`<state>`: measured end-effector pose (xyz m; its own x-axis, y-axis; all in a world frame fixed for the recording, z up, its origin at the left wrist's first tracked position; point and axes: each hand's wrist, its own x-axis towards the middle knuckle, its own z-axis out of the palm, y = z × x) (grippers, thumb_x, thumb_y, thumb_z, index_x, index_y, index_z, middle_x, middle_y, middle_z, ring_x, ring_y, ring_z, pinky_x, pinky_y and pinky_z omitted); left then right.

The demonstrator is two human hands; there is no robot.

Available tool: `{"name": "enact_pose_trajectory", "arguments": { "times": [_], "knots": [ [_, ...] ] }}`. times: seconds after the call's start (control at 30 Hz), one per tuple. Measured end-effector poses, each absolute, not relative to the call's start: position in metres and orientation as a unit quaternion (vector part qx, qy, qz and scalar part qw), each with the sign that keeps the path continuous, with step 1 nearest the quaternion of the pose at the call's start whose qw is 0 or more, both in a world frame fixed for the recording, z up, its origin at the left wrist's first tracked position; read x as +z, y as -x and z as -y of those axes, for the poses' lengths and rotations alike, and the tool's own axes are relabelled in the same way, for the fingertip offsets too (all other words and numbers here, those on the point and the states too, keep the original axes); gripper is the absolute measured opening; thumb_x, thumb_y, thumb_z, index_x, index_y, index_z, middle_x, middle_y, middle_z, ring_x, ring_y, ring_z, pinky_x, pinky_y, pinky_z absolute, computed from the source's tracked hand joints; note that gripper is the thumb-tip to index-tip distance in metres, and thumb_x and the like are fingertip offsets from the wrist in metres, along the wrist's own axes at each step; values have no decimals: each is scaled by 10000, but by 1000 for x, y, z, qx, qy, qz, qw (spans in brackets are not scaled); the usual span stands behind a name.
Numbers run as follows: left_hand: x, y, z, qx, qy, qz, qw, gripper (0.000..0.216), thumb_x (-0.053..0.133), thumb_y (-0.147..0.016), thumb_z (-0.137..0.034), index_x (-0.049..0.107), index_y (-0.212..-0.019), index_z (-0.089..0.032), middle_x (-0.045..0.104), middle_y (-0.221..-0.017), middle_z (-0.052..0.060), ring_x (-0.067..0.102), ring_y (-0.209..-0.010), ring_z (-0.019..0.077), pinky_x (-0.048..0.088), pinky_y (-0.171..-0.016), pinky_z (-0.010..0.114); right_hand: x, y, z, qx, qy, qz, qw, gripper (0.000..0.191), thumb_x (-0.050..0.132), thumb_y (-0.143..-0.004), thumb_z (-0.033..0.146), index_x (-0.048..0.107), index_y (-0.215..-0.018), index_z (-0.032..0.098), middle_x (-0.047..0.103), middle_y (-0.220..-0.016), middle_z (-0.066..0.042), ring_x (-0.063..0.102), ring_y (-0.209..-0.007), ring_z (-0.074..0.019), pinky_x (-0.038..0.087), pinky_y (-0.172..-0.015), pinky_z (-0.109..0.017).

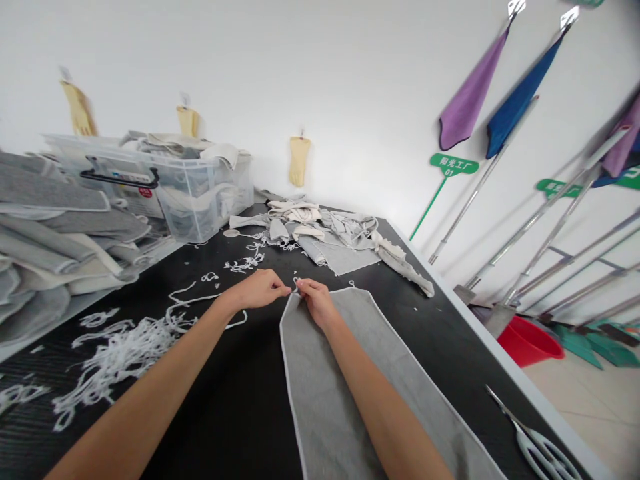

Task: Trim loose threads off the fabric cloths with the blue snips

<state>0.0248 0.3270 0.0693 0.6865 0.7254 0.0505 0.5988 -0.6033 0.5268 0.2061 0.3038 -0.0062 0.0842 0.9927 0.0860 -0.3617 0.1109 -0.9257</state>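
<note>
A long grey cloth [350,400] with white edging lies flat on the black table [235,400], running from me toward the far side. My right hand [315,301] rests on its far left corner, fingers pinched on the corner's edge. Right beside it, my left hand [260,290] is closed in a pinch, and its fingertips meet the right hand's at the corner, where a short white thread [296,285] sticks up.
White edging trimmings [120,347] litter the table's left. Stacked grey cloths [60,227] and a clear plastic bin [200,193] stand at the left. A heap of cloth pieces [330,233] lies at the far end. Scissors [535,447] rest near the right edge. Mops [525,100] lean on the wall.
</note>
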Motion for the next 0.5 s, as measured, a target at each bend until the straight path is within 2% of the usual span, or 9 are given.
{"name": "enact_pose_trajectory", "arguments": {
  "times": [0.13, 0.3, 0.4, 0.5],
  "knots": [
    [72, -24, -326, 128, -887, -371, 245, 512, 458, -866, -511, 720, -659, -123, 477, -516, -10, 337, -526, 111, 226, -521, 245, -6, -206, -304, 545, 393, 400, 624, 211, 841, -566, 373, 732, -615, 199, 586, -624, 12, 407, -613, -119, 297, -626, -298],
    [71, -22, -326, 117, -887, -365, 256, 473, 484, -863, -510, 792, -864, -151, 684, -700, 25, 456, -567, 129, 296, -550, 231, -8, -206, -305, 549, 392, 389, 627, 225, 845, -564, 386, 733, -623, 200, 579, -608, 18, 402, -599, -112, 295, -614, -294],
    [71, -21, -326, 119, -887, -365, 255, 469, 483, -866, -506, 791, -857, -152, 673, -680, 23, 444, -558, 126, 286, -545, 232, -8, -206, -305, 550, 393, 386, 628, 227, 849, -559, 384, 745, -644, 201, 595, -627, 15, 412, -604, -113, 301, -614, -292],
    [71, -22, -326, 126, -890, -362, 248, 486, 480, -866, -492, 743, -685, -126, 547, -545, 5, 365, -525, 112, 239, -528, 245, -8, -205, -305, 551, 393, 386, 627, 222, 852, -555, 377, 744, -637, 201, 609, -634, 10, 427, -615, -118, 310, -619, -295]
  ]
}}
